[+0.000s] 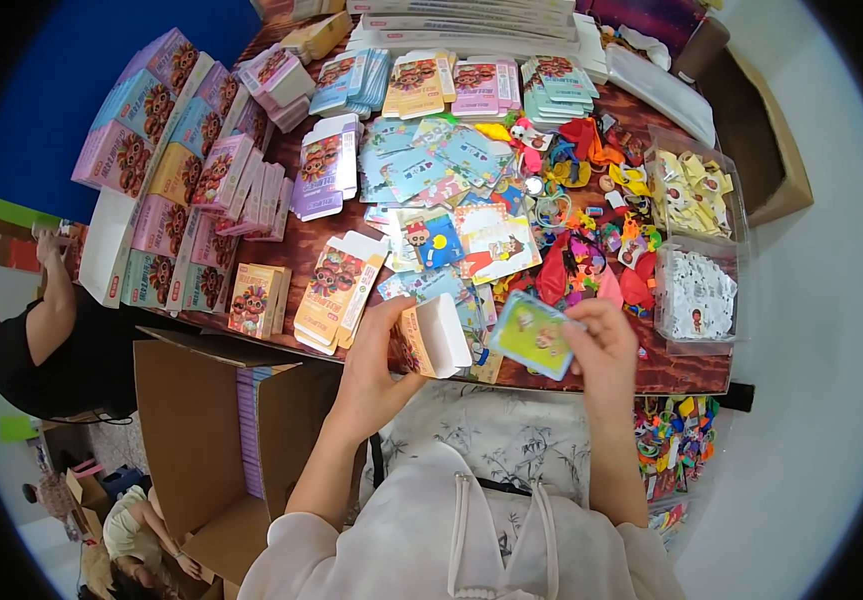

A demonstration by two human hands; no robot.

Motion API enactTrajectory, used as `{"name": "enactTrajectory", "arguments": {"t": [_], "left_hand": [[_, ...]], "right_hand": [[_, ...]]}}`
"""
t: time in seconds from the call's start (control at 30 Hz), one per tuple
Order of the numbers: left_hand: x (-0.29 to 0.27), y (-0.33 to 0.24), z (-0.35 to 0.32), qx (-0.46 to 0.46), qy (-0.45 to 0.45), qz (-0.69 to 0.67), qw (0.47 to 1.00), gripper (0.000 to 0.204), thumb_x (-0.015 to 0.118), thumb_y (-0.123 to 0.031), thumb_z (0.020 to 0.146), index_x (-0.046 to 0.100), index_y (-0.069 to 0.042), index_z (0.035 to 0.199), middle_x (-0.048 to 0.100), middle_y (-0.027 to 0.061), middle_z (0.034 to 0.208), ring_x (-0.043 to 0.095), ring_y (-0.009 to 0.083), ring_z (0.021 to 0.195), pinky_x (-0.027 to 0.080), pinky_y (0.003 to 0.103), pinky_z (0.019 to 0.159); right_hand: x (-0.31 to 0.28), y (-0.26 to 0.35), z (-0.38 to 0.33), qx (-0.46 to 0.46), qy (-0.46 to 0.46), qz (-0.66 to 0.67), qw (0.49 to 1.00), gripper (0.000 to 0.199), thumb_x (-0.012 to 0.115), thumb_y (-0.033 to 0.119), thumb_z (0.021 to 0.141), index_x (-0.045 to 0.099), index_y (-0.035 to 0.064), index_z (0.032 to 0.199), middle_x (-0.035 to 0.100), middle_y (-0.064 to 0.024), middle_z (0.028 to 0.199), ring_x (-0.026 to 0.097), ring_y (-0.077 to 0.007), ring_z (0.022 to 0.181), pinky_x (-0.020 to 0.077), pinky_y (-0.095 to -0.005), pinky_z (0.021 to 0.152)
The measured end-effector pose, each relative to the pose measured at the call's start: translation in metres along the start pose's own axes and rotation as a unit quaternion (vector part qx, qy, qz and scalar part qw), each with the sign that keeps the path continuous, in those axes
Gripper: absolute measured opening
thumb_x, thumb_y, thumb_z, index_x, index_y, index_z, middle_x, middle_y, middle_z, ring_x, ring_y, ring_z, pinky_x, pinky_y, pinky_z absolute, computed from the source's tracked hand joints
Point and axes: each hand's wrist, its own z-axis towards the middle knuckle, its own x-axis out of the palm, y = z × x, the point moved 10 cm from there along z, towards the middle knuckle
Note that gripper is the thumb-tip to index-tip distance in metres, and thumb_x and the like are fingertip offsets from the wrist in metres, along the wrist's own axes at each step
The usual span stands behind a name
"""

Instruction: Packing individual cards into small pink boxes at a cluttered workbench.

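Observation:
My left hand [376, 355] is closed around a small orange cardboard box [414, 340], tilted so its white open end faces right. Between the thumb and fingers of my right hand [603, 345] is a picture card [533, 335] with a yellow-green middle and pale blue border, just right of the box and apart from it. Beyond my hands lie two more picture cards, a blue one [434, 240] and a red-bordered one [497, 240]. Behind them spreads a heap of pale blue cards [416, 170]. Flattened orange boxes [336, 290] lie left of my left hand.
Small colourful toys [581, 240] are heaped right of the cards, beside a clear tray of yellow packets [693, 195] and one of white packets [699, 295]. Filled boxes [156, 225] stack at left. An open carton [191, 430] stands below the table; other people are at far left.

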Motion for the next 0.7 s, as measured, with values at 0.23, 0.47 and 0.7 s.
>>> {"name": "enactTrajectory", "arguments": {"t": [0.23,0.47,0.7], "left_hand": [[0.018,-0.034,0.003,0.113,0.054,0.101,0.987,0.076,0.076,0.006,0.069,0.044,-0.005,0.137,0.050,0.0186,0.133,0.051,0.0386,0.122,0.046,0.041,0.099],[0.017,-0.034,0.001,0.127,0.056,0.150,0.979,0.076,0.075,0.008,0.069,0.042,-0.005,0.136,0.047,0.0209,0.137,0.046,0.0414,0.130,0.044,0.045,0.105],[0.030,-0.041,0.002,0.140,0.068,0.134,0.979,0.076,0.074,0.007,0.069,0.041,-0.003,0.136,0.047,0.0225,0.138,0.047,0.0419,0.130,0.042,0.046,0.106]], "right_hand": [[0.038,0.067,-0.010,-0.103,0.123,-0.142,0.977,0.014,0.063,0.000,0.090,0.061,0.0009,0.104,0.066,-0.0009,0.083,0.051,-0.0021,0.059,0.0363,-0.0192,0.050],[0.062,0.078,0.003,-0.104,0.191,-0.309,0.926,0.011,0.067,0.002,0.087,0.061,0.0013,0.096,0.059,-0.0019,0.072,0.050,-0.0041,0.058,0.0367,-0.0255,0.050],[0.097,0.095,-0.015,-0.247,0.118,-0.338,0.900,0.023,0.069,0.007,0.087,0.061,0.0051,0.108,0.056,-0.0081,0.067,0.056,-0.0221,0.054,0.0424,-0.0345,0.051]]}}
